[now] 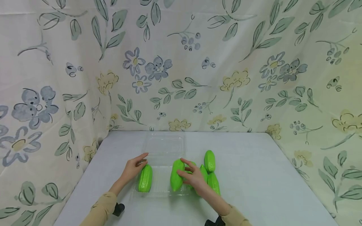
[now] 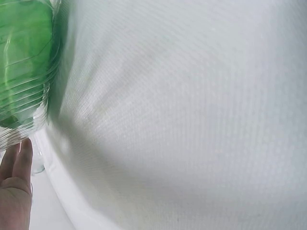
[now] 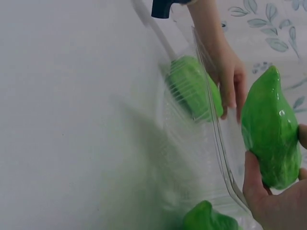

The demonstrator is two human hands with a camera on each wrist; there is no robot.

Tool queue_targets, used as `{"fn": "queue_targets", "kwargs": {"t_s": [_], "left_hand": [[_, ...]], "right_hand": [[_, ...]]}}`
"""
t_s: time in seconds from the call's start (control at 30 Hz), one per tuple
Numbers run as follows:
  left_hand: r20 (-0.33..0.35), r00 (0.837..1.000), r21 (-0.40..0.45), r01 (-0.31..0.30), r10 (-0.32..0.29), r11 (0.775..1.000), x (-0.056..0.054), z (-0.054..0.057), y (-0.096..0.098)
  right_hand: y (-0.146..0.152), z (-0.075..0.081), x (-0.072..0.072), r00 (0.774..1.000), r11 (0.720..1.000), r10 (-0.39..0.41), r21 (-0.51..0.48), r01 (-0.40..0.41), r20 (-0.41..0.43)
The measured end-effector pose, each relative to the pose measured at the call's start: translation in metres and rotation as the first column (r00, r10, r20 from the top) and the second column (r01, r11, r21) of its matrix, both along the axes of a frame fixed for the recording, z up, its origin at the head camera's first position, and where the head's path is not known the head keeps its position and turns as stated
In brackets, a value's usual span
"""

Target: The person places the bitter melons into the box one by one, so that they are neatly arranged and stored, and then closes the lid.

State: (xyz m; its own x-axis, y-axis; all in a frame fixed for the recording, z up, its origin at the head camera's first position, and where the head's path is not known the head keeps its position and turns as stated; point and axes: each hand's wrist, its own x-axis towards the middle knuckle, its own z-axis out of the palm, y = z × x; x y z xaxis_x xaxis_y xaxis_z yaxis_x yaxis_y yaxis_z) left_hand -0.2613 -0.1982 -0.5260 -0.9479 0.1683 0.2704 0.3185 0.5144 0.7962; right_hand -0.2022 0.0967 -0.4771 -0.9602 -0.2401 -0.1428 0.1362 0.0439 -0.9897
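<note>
Held between thumb and fingers of my right hand (image 1: 195, 177) is a shiny green papaya-shaped fruit (image 1: 177, 175), raised over the right part of a clear plastic clamshell box (image 1: 161, 180). A second green fruit (image 1: 145, 179) lies at the box's left end, its ridged wall around it in the right wrist view. My left hand (image 1: 135, 166) is at the far left corner of the box, beside that fruit. In the left wrist view, straight fingers (image 2: 21, 163) reach to the box wall. Whether the left thumb grips the rim is hidden.
Several more green fruits (image 1: 210, 160) are grouped right of the box, some partly behind the right hand. The box's clear lid (image 1: 165, 145) lies folded back on the far side. A white cloth (image 1: 254, 182) covers the table, and a floral curtain (image 1: 181, 66) hangs behind.
</note>
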Motion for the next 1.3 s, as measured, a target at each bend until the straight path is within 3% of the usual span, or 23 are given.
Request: {"fn": "queue_targets", "kwargs": {"t_s": [0.5,0.73,1.3], "left_hand": [[-0.035,0.999,0.013,0.015,-0.015,1.000,0.000,-0.001,-0.001],[-0.019,1.000,0.008,0.008,-0.008,1.000,-0.001,-0.001,-0.001],[-0.001,1.000,0.009,0.001,-0.001,1.000,-0.002,-0.002,0.000]], "right_hand": [[-0.028,-0.004,-0.004,0.997,1.000,0.017,-0.015,-0.018,-0.069],[-0.037,-0.007,-0.007,0.995,1.000,0.010,0.010,-0.009,-0.096],[-0.051,-0.021,-0.020,0.997,1.000,-0.008,0.024,0.010,-0.074]]}}
